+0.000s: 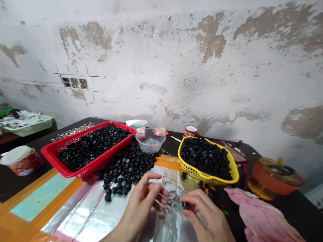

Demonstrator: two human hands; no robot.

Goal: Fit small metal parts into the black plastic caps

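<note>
Pinching a black plastic cap (pixel 185 205), the right hand (pixel 207 219) holds it right of the left hand (pixel 144 198). The latter curls half-open, its hold unclear.

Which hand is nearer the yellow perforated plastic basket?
Right. The right hand is in front of the yellow perforated plastic basket; the left hand is farther, to its front left.

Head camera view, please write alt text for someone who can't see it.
A right hand pinches a small black piece beside an open left hand over plastic sheeting. Beyond, a loose black pile and a clear bowl sit between a red basket and a yellow basket, both holding black pieces.
</note>
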